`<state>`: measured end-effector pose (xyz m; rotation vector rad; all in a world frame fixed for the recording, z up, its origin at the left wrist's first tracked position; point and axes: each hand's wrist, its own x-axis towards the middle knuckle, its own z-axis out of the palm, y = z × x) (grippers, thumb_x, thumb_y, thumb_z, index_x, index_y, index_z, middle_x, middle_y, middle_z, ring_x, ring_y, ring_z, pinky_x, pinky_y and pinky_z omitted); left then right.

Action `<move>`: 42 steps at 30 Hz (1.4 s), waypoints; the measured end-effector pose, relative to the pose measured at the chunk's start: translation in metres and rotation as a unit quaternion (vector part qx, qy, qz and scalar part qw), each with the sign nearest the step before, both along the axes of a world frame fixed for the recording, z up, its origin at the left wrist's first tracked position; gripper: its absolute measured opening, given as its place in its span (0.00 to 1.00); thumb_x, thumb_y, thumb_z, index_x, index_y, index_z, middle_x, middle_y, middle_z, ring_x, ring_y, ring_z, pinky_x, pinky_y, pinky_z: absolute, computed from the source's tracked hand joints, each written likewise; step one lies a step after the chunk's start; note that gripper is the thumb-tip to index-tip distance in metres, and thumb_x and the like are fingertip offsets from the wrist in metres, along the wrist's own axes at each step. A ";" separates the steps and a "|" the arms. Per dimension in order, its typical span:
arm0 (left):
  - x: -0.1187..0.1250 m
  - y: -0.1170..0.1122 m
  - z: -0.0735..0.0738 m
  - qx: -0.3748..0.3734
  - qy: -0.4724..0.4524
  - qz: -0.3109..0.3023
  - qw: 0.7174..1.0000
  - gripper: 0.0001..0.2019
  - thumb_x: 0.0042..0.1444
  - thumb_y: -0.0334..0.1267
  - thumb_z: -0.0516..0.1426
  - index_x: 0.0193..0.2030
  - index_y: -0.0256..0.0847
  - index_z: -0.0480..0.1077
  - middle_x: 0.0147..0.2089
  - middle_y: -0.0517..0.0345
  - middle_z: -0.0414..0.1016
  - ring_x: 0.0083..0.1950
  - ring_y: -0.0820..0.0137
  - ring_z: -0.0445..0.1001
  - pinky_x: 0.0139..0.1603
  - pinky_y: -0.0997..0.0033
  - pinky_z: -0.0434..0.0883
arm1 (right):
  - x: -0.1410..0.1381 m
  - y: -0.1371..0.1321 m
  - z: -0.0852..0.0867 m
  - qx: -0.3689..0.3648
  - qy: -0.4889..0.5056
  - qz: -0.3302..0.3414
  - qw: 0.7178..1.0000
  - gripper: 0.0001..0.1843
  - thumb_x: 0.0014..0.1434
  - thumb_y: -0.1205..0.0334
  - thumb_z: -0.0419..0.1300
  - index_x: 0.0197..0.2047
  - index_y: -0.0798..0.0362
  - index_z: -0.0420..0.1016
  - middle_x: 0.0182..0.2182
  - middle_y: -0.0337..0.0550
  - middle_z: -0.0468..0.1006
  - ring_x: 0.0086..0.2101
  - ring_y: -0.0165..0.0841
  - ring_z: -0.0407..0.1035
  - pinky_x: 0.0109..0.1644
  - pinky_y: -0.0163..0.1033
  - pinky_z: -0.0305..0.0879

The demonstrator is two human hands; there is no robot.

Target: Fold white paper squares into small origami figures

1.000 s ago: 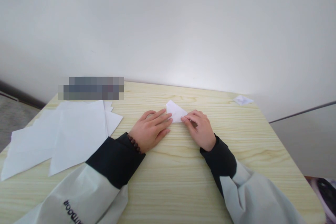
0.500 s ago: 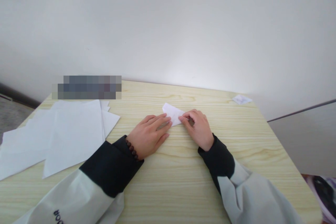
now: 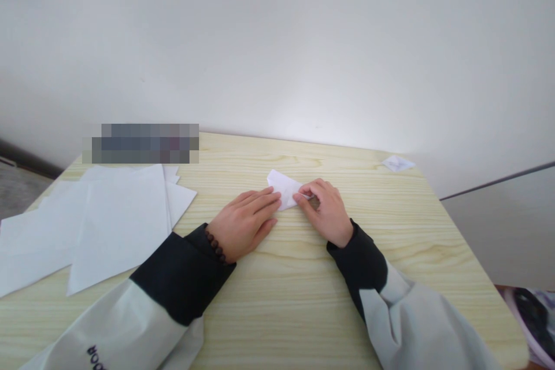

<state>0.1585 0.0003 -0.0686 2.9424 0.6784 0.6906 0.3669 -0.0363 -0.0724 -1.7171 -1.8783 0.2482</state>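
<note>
Left hand point(image 3: 245, 221) lies flat, fingers stretched forward; right hand point(image 3: 327, 214) is curled, fingertips pinched together

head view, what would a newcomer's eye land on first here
The two hands at the middle of the pale wooden table: the left hand lies flat, fingertips on a small folded white paper, and the right hand pinches that paper's right end. Then the loose white sheets spread over the table's left side, and a tiny paper piece at its far right corner.
</note>
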 end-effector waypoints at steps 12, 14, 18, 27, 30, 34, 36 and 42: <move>0.002 -0.003 0.004 0.014 0.024 -0.010 1.000 0.14 0.60 0.33 0.49 0.49 0.37 0.71 0.55 0.48 0.71 0.59 0.60 0.67 0.56 0.57 0.69 | -0.004 0.002 -0.002 -0.006 -0.031 -0.039 0.999 0.12 0.60 0.54 0.54 0.30 0.51 0.69 0.29 0.40 0.72 0.34 0.35 0.64 0.40 0.40 0.54; 0.003 -0.004 0.005 0.019 0.021 -0.009 1.000 0.15 0.60 0.33 0.49 0.50 0.35 0.70 0.54 0.48 0.72 0.58 0.60 0.67 0.56 0.57 0.69 | -0.005 0.002 -0.002 -0.006 -0.038 -0.046 0.998 0.11 0.60 0.54 0.54 0.30 0.50 0.69 0.30 0.39 0.72 0.34 0.35 0.64 0.40 0.40 0.54; 0.005 -0.005 0.008 0.013 0.020 0.003 1.000 0.17 0.60 0.32 0.48 0.54 0.32 0.66 0.54 0.47 0.72 0.58 0.61 0.67 0.56 0.58 0.69 | -0.005 0.003 -0.002 -0.007 -0.042 -0.049 0.998 0.11 0.60 0.55 0.54 0.30 0.51 0.69 0.30 0.39 0.72 0.34 0.34 0.64 0.40 0.39 0.54; 0.004 -0.006 0.009 0.032 0.039 -0.007 0.999 0.15 0.60 0.31 0.48 0.51 0.38 0.70 0.55 0.50 0.72 0.58 0.61 0.67 0.57 0.59 0.69 | -0.004 0.002 -0.003 -0.002 -0.029 -0.049 0.998 0.10 0.59 0.54 0.56 0.30 0.51 0.68 0.29 0.40 0.71 0.33 0.34 0.64 0.39 0.40 0.55; 0.005 -0.007 0.010 0.036 0.038 -0.005 0.999 0.15 0.60 0.31 0.49 0.52 0.38 0.69 0.54 0.49 0.72 0.58 0.61 0.67 0.57 0.59 0.69 | -0.005 0.002 -0.002 -0.002 -0.027 -0.051 0.998 0.10 0.58 0.54 0.56 0.30 0.51 0.68 0.29 0.40 0.71 0.34 0.34 0.64 0.40 0.40 0.55; 0.006 -0.009 0.010 0.040 0.052 -0.001 0.998 0.17 0.59 0.30 0.49 0.54 0.38 0.67 0.54 0.49 0.72 0.58 0.61 0.67 0.56 0.58 0.69 | -0.005 0.003 -0.001 -0.009 -0.022 -0.052 0.998 0.10 0.58 0.55 0.56 0.30 0.51 0.67 0.29 0.40 0.71 0.34 0.35 0.64 0.40 0.40 0.55; 0.006 -0.009 0.009 0.048 0.055 0.002 0.997 0.16 0.59 0.30 0.49 0.53 0.38 0.68 0.55 0.49 0.71 0.58 0.61 0.67 0.56 0.58 0.69 | -0.006 0.003 -0.001 -0.012 -0.021 -0.054 0.998 0.09 0.58 0.55 0.56 0.30 0.51 0.67 0.30 0.40 0.71 0.34 0.35 0.64 0.40 0.40 0.55; 0.007 -0.010 0.009 0.052 0.055 0.010 0.997 0.16 0.58 0.31 0.49 0.51 0.38 0.70 0.55 0.49 0.71 0.57 0.60 0.68 0.56 0.58 0.69 | -0.006 0.002 -0.001 -0.012 -0.024 -0.057 0.998 0.09 0.58 0.55 0.56 0.31 0.51 0.67 0.31 0.40 0.72 0.35 0.35 0.64 0.40 0.41 0.55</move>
